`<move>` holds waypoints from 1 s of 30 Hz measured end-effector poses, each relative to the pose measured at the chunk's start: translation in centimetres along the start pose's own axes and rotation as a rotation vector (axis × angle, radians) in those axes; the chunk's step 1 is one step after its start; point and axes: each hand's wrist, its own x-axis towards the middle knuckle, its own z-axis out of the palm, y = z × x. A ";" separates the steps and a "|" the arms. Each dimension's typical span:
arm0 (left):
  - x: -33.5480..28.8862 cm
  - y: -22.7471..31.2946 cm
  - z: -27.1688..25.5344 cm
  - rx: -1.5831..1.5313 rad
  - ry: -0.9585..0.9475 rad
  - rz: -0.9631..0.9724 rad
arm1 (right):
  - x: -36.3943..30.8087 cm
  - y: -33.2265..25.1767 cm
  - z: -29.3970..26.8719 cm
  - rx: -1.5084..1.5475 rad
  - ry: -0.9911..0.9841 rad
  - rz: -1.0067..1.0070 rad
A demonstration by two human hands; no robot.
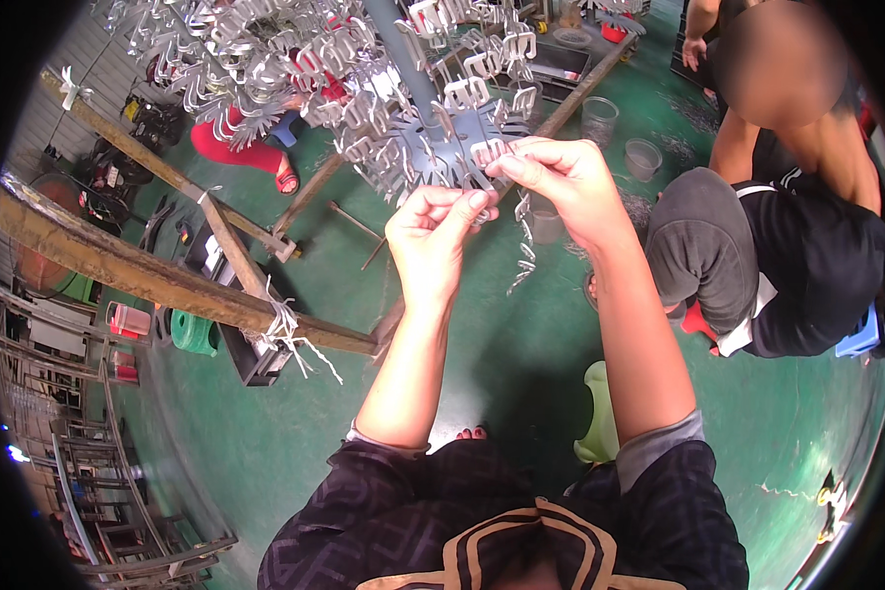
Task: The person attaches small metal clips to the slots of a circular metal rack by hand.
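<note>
While the left hand (431,246) pinches a small metal piece (481,218) between thumb and fingertips, the right hand (575,187) sits at its two o'clock, thumb near forefinger; I cannot tell whether that one grips anything. Both are raised, probably to work level with the grey rack (401,54) at eleven o'clock, where bent metal hooks (364,123) hang thickly, perhaps to keep them off the floor (295,452). Outward, a strand (523,267) dangles at five, a clear tub (600,120) stands at two. No writing is legible on rack or hooks.
</note>
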 end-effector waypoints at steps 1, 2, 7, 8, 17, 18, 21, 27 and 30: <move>-0.1 0.0 0.3 0.014 0.008 0.009 | -0.3 -0.2 -0.2 -0.008 -0.005 0.011; -0.4 0.1 0.5 0.028 0.018 0.019 | -0.6 -0.2 -0.3 -0.026 -0.005 0.000; -1.0 0.8 1.9 0.111 0.071 0.145 | -1.3 -0.3 -0.7 -0.044 -0.003 -0.045; -1.1 0.8 2.0 0.110 0.078 0.162 | -1.4 -0.3 -0.7 -0.054 -0.005 -0.057; -0.9 0.0 1.6 0.379 0.082 0.394 | -1.8 -0.4 -0.4 -0.065 -0.012 -0.064; -0.8 0.0 1.7 0.409 0.078 0.409 | -1.8 -0.6 -0.5 -0.062 -0.010 -0.066; -0.6 0.6 2.0 0.480 0.087 0.480 | -1.7 -0.8 -0.5 -0.060 -0.004 -0.069; -0.6 1.0 2.0 0.636 0.107 0.498 | -1.7 -1.2 -0.2 0.001 -0.030 -0.006; -0.7 0.2 1.6 0.592 0.122 0.431 | -1.8 -0.9 0.0 0.007 -0.031 0.015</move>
